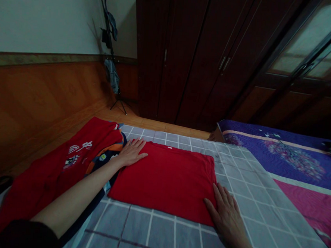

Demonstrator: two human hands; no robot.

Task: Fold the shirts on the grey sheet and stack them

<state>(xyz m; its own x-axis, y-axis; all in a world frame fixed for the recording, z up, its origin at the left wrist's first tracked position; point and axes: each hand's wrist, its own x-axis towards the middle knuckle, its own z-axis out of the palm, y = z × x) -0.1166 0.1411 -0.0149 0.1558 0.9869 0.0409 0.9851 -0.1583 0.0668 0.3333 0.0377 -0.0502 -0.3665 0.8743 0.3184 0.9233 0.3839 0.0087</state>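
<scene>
A: Dim room, dark wardrobe (183, 57) beyond a grey checked sheet (251, 189). What lies there?

B: A red garment (166, 180), in a flat, four-sided shape, just right of piled clothes (53, 173).

A: How would its edges best be kept straight?

B: Probably with light, even pressure from both palms, easing creases outward without dragging the garment.

A: And the grip?

B: The red garment lies between the hands. The left hand (131, 153), fingers extended, rests on its far left corner; the right hand (226, 210), thumb spread from the fingers, touches its right edge. Neither pinches.
</scene>
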